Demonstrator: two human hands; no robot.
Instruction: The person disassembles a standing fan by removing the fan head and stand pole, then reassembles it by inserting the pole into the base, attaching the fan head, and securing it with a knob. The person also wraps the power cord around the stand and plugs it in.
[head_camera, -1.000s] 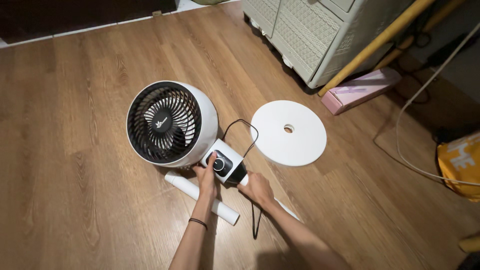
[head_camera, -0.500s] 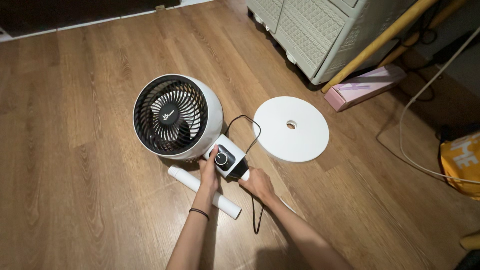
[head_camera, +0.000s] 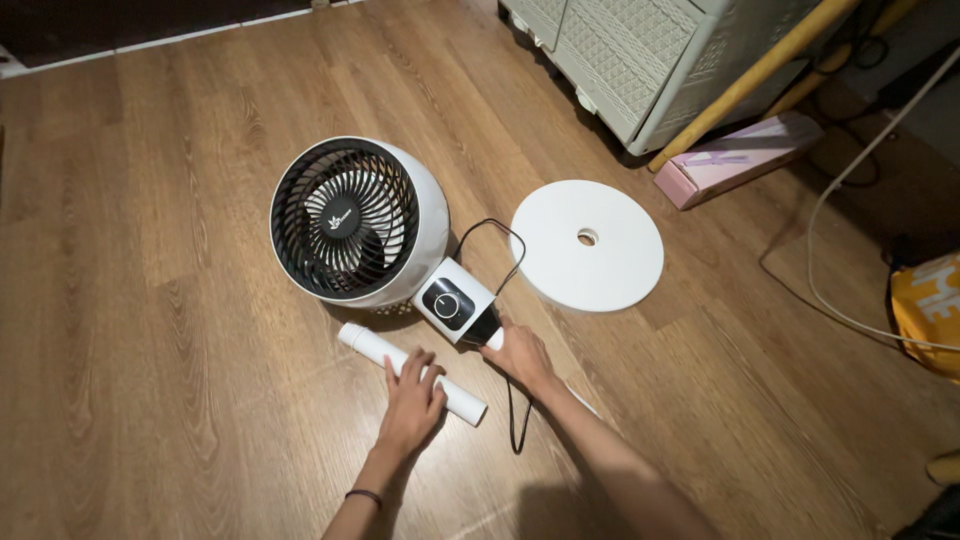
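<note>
Fingers of left hand (head_camera: 412, 402) spread flat over white tube (head_camera: 410, 373) lying on wood floor (head_camera: 150, 350). Right hand (head_camera: 520, 355) fingers curled around fan neck end just below control block (head_camera: 456, 302). Fan head (head_camera: 355, 222) lies beside round white base plate (head_camera: 586, 245).

Wood-plank floor (head_camera: 180, 300) dimly lit; grey woven-pattern cabinet (head_camera: 650, 60) at far right corner, wooden poles (head_camera: 760, 70) leaning against it, dark baseboard strip (head_camera: 150, 20) along far edge.
</note>
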